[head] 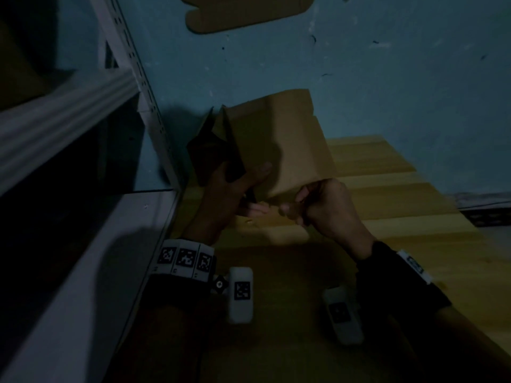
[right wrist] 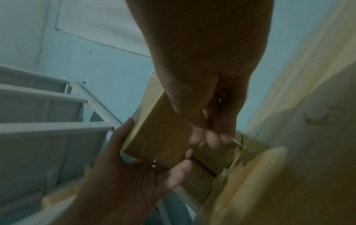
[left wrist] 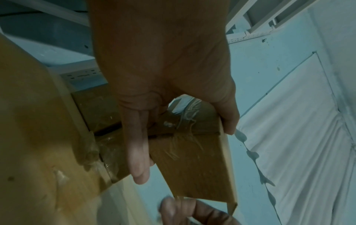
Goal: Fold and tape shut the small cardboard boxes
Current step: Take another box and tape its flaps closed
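A small brown cardboard box (head: 276, 145) is held in the air above the wooden table, with open flaps on its dark left side. My left hand (head: 235, 189) grips it from below, thumb on the front face and fingers curled under. The left wrist view shows those fingers (left wrist: 138, 144) across the taped seam of the box (left wrist: 188, 167). My right hand (head: 323, 208) has its fingers curled at the box's near lower corner and pinches there. In the right wrist view its fingertips (right wrist: 208, 140) are blurred over the box's (right wrist: 158, 137) underside, beside the left hand (right wrist: 125, 175).
The scene is dim. A grey metal shelving rack (head: 69, 106) stands close on the left. The wooden table (head: 401, 217) stretches to the right under the hands. A flat cardboard blank (head: 240, 12) lies against the blue wall at the top.
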The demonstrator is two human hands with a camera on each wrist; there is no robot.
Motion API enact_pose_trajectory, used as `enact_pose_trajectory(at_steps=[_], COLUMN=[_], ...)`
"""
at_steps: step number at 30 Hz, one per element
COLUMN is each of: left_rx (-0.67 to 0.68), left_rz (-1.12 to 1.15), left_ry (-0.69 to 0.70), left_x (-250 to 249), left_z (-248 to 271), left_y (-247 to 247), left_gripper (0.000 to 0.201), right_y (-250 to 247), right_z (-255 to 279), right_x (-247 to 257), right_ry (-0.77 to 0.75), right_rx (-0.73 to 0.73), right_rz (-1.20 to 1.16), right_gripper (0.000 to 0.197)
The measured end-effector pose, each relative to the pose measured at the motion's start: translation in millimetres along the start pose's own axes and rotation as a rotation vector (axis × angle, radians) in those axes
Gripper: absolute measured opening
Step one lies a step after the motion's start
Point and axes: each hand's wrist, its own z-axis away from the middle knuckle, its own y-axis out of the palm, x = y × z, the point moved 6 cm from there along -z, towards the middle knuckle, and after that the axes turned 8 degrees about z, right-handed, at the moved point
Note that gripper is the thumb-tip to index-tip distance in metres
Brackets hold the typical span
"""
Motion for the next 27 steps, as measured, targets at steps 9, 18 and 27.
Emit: enact_pose_trajectory(at_steps=[9,18,27], left_rx=[-0.004,-0.019,-0.073], left_rz=[-0.031,-0.068,-0.273], left_ry=[-0.021,-0.024,0.001], left_x=[-0.1,2.8,10.3], left_z=[1.0,1.4,-0.4], left_y=[4.0,10.3,12.6], left_gripper=[0.065,0.09,0.079], right_y=[-4.1,-24.9,-42.5], right_z=[3.8,0.6,3.0], right_x=[-2.4,-16.4,-18.8], right_ry=[0.128,0.113,0.184], right_rx=[0.007,-0.092,-0.115], right_rz=[-0.273,-0.273,-0.453], right_gripper=[0.026,0.02,0.038])
